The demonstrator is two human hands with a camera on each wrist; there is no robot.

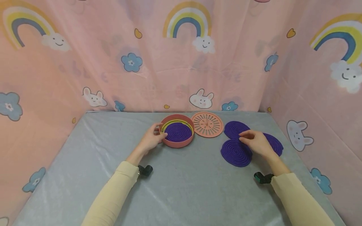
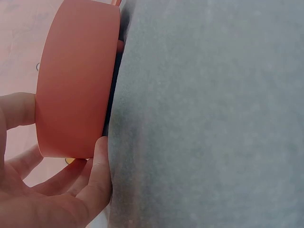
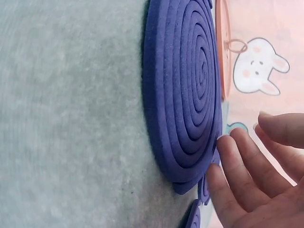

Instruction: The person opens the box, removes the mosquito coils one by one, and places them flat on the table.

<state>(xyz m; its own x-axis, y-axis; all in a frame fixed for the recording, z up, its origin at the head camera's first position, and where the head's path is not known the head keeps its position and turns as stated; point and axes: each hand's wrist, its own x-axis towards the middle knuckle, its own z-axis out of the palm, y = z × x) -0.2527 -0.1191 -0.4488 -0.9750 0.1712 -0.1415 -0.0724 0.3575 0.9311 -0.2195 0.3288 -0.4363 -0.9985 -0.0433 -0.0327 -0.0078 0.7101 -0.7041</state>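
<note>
A round pink-red mosquito coil box (image 1: 177,145) has a yellow ring (image 1: 169,123) inside, with a purple mosquito coil (image 1: 178,132) lying in it. My left hand (image 1: 150,138) grips the box at its left side, thumb over the rim and fingers against the outer wall and lower edge. At the right lie purple coils: a front one (image 1: 235,153), a back one (image 1: 235,129) and a right one (image 1: 275,144) partly behind my right hand (image 1: 257,145). That hand hovers over where they meet, fingers relaxed beside the near coil's edge, thumb apart, nothing between them.
A pink slotted lid (image 1: 207,125) with a small ring loop (image 3: 237,46) lies right of the box, close against it. Grey cloth (image 1: 186,188) covers the table. Pink patterned curtains (image 1: 181,78) stand behind and at both sides.
</note>
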